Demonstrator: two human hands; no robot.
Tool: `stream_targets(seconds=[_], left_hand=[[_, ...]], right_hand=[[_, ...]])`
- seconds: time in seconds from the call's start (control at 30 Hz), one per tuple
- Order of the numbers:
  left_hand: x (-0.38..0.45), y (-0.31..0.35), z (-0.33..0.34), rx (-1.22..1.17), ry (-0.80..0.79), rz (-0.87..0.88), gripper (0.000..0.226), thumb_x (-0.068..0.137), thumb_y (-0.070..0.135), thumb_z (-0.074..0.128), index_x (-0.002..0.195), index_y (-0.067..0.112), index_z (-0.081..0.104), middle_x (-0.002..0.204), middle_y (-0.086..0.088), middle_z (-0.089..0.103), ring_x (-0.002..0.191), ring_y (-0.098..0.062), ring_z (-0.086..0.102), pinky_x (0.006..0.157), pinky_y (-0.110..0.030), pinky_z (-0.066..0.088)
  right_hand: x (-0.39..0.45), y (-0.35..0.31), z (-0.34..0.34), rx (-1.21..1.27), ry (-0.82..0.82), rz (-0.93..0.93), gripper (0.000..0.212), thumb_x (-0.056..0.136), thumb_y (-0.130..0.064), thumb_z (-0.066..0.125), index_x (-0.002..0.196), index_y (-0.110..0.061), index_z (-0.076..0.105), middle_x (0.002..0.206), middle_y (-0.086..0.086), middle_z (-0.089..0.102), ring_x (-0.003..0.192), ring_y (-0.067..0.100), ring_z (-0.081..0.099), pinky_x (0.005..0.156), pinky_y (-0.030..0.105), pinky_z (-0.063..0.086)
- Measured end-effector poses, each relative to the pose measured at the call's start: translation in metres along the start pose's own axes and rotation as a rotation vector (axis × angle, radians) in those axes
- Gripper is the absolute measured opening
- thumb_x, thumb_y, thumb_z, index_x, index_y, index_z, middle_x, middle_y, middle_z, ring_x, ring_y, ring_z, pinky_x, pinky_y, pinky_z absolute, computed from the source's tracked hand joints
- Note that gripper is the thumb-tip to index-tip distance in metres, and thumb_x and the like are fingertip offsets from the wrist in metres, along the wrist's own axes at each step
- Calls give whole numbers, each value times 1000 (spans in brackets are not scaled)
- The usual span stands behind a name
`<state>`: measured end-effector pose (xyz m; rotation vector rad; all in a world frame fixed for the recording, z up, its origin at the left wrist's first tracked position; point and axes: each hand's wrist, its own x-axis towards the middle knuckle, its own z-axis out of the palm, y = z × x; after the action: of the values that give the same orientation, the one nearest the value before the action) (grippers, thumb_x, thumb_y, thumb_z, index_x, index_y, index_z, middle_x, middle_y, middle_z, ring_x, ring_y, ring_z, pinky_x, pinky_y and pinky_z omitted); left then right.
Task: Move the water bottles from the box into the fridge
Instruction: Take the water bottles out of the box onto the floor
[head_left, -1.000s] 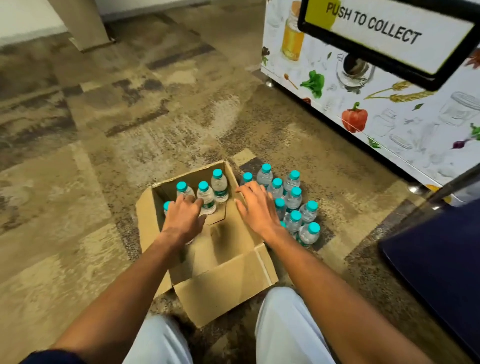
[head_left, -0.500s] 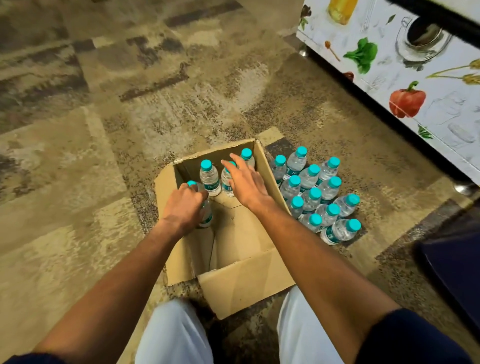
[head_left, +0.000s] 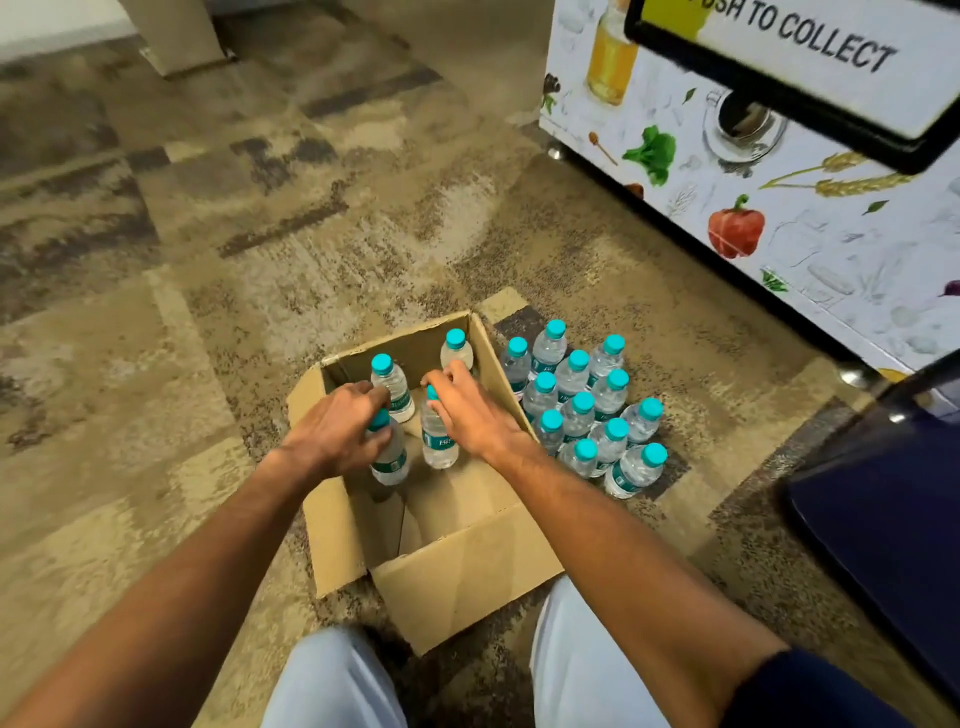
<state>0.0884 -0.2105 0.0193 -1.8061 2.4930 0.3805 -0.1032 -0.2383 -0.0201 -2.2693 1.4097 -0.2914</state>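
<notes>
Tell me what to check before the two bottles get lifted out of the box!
1. Left hand grips the near-left bottle by its top: ok.
2. Right hand grips the middle bottle at its cap: ok.
3. Both held bottles upright: ok.
4. Two more bottles, one at and one at, stand apart from the held ones in the cardboard box: ok.
5. Space beside the bottles on the carpet: ok.
6. Fridge open and ready: cannot tell.
</notes>
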Motion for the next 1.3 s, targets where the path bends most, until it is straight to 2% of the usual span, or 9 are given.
stream_targets(seconds=[0.07, 0.17, 0.3, 0.43, 0.53, 0.73, 0.9, 1.2, 1.3], left_hand=[[7, 8, -22, -23, 88, 32, 29, 93, 39, 53, 107, 14, 52, 94, -5, 56, 79, -20, 57, 69, -34, 54], [23, 31, -56, -29, 257, 111, 25, 94, 40, 49, 94, 15, 46, 82, -3, 50, 70, -21, 49, 60, -34, 43], [46, 73, -96, -63, 468, 195, 26, 96, 37, 55, 92, 12, 45, 80, -5, 49, 69, -23, 45, 61, -33, 35], [81, 121, -113, -144, 566, 239, 31, 94, 38, 59, 94, 8, 51, 82, -11, 55, 72, -29, 50, 63, -36, 38], [111, 165, -107, -229, 553, 283, 33, 91, 39, 63, 93, 8, 53, 85, -13, 58, 76, -31, 53, 65, -37, 38], [147, 248, -58, -292, 390, 393, 34, 88, 42, 65, 101, 12, 53, 95, -11, 57, 88, -31, 54, 74, -43, 45], [168, 294, -16, -238, 261, 358, 38, 84, 34, 73, 111, 13, 56, 108, -11, 59, 100, -31, 55, 79, -42, 49], [201, 310, 52, -31, 116, 280, 38, 83, 27, 74, 116, 15, 60, 113, -12, 61, 106, -32, 55, 75, -40, 47], [210, 306, 62, 7, 89, 244, 34, 83, 26, 72, 115, 16, 64, 114, -10, 62, 108, -31, 54, 77, -38, 45]], right_hand=[[-3, -2, -26, 30, 28, -76, 28, 103, -29, 45, 129, -19, 45, 117, 6, 44, 99, 20, 52, 87, 42, 46], [-11, 0, -70, 41, 184, -156, 30, 103, -41, 33, 120, -21, 47, 107, 1, 52, 85, 13, 52, 75, 41, 44], [-22, 17, -129, 69, 378, -112, 35, 102, -28, 40, 134, -16, 45, 131, 4, 42, 102, 21, 54, 82, 33, 48], [-45, 58, -182, -87, 659, -33, 37, 95, -13, 61, 131, -6, 56, 116, 14, 51, 78, 17, 52, 61, 24, 42], [-71, 99, -204, -155, 740, 66, 39, 93, -11, 63, 131, -5, 56, 114, 17, 52, 88, 29, 59, 67, 35, 52], [-125, 171, -189, -170, 655, 317, 43, 94, -13, 62, 135, -9, 50, 116, 15, 46, 96, 29, 55, 80, 45, 53], [-158, 213, -138, -159, 556, 449, 45, 92, -14, 65, 134, -10, 50, 116, 13, 47, 99, 27, 53, 85, 45, 52], [-168, 243, -72, -86, 413, 544, 42, 91, -21, 66, 131, -13, 57, 122, 8, 55, 109, 24, 53, 99, 44, 44], [-170, 245, -56, -38, 417, 555, 43, 89, -17, 69, 130, -13, 58, 125, 7, 54, 109, 23, 56, 96, 42, 50]])
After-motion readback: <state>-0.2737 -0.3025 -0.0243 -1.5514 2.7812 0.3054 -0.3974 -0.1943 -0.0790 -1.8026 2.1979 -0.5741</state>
